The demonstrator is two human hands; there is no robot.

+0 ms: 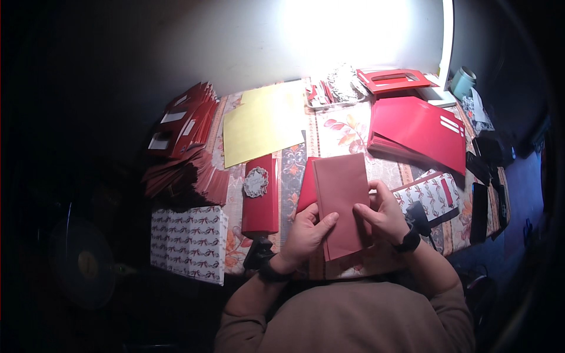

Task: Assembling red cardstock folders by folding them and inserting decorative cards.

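Note:
Between my two hands is a folded dull-red paper (344, 203), long and narrow, with a fold line along its left side. My left hand (306, 234) pinches its lower left edge, thumb on top. On the right edge my right hand (385, 213) grips it, thumb on the front and fingers behind. Partly hidden behind the paper lies a brighter red piece (307, 185). Left of my hands rests a red folder-like piece (268, 203) with a crumpled whitish bundle (256, 182) on it.
Stacks of red cards with cut-out windows (179, 126) stand far left, above a patterned white box (187, 241). Yellow sheets (259, 126) lie at the back. Red sheets (412, 126) are piled at right, near a lamp (447, 44), a pale green cup (463, 82) and a phone (478, 212).

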